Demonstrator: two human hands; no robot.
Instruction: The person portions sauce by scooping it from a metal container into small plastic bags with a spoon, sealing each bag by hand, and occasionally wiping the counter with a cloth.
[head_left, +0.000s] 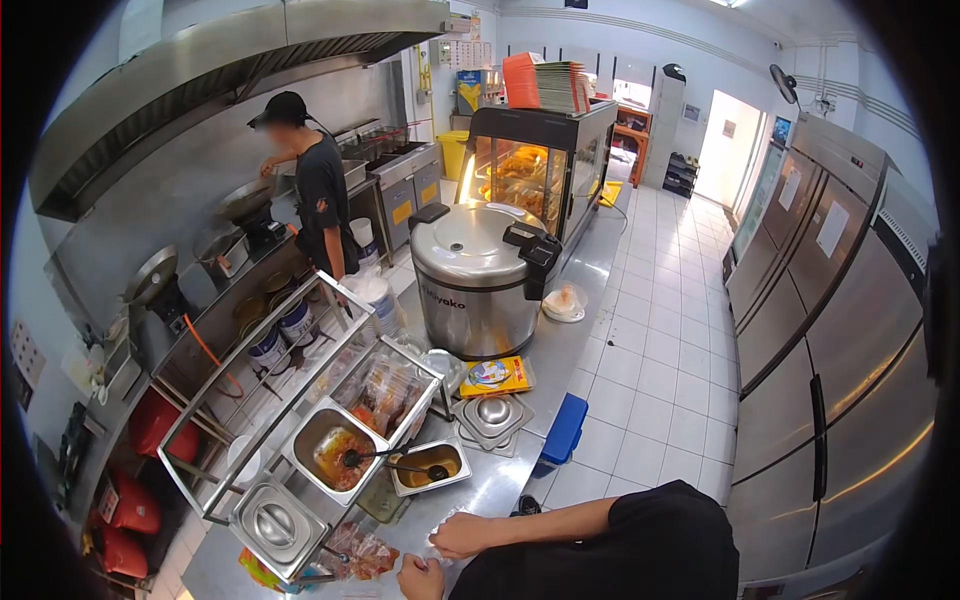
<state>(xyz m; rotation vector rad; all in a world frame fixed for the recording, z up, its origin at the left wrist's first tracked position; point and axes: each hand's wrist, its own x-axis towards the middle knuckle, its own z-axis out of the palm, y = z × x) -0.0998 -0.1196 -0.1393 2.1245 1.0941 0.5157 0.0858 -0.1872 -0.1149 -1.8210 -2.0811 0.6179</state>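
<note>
At the bottom centre my right hand is closed, with crinkled clear plastic at its fingers. Just below it, close to the frame's lower edge, my left hand is also closed, its fingertips on a small thing I cannot make out. Clear bags of reddish food lie to the left of both hands. Above them stand a steel pan of yellowish sauce with a black ladle and a larger pan of orange-red food. A lidded steel pan sits at the left.
A big steel cooker stands on the counter, with a lit food display behind. A yellow box and steel lids are nearer. A blue box adjoins the counter edge. Another person stands by the stoves.
</note>
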